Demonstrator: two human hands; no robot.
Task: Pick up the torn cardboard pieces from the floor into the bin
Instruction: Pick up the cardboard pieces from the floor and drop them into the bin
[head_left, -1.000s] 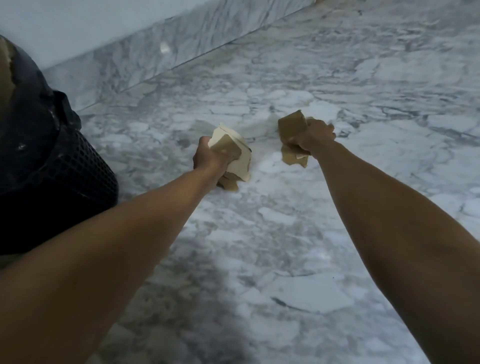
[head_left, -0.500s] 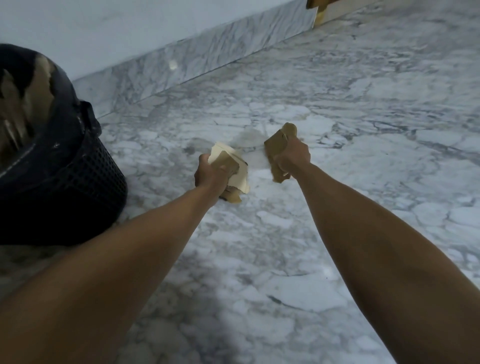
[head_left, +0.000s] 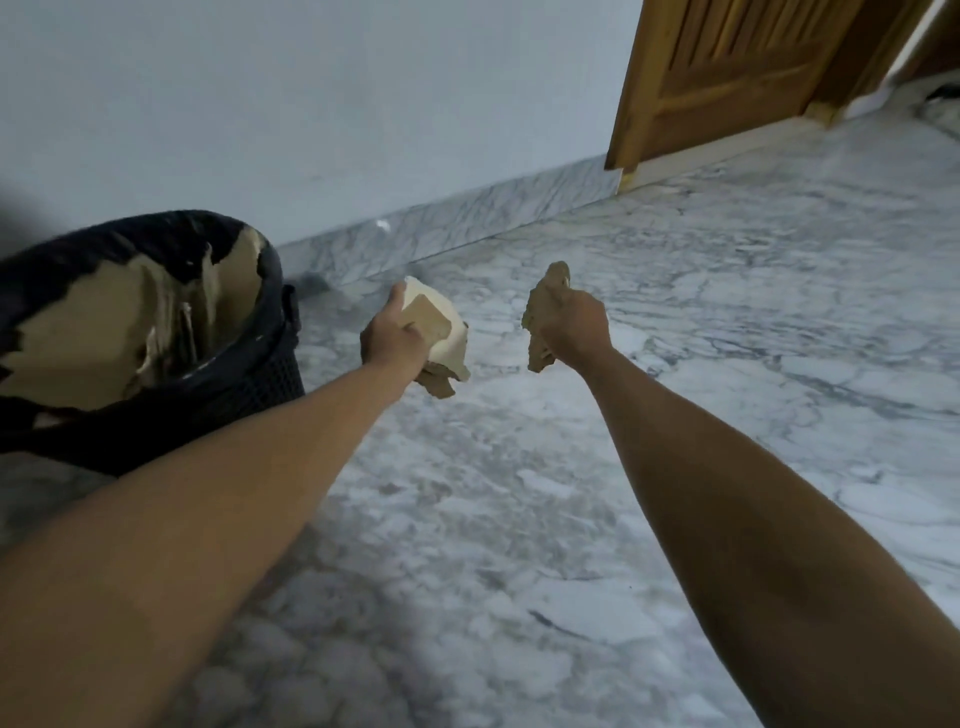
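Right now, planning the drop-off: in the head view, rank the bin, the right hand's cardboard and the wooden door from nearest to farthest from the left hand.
1. Bin, just left of the left hand.
2. Right hand's cardboard, to its right; nearly as close.
3. Wooden door, far back right.

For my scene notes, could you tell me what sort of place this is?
Probably a room in a home: marble floor with matching skirting, a wooden door, and a lined bin.

Black mesh bin (head_left: 270, 364), tan cardboard pieces (head_left: 431, 322), grey-veined marble floor (head_left: 727, 338).
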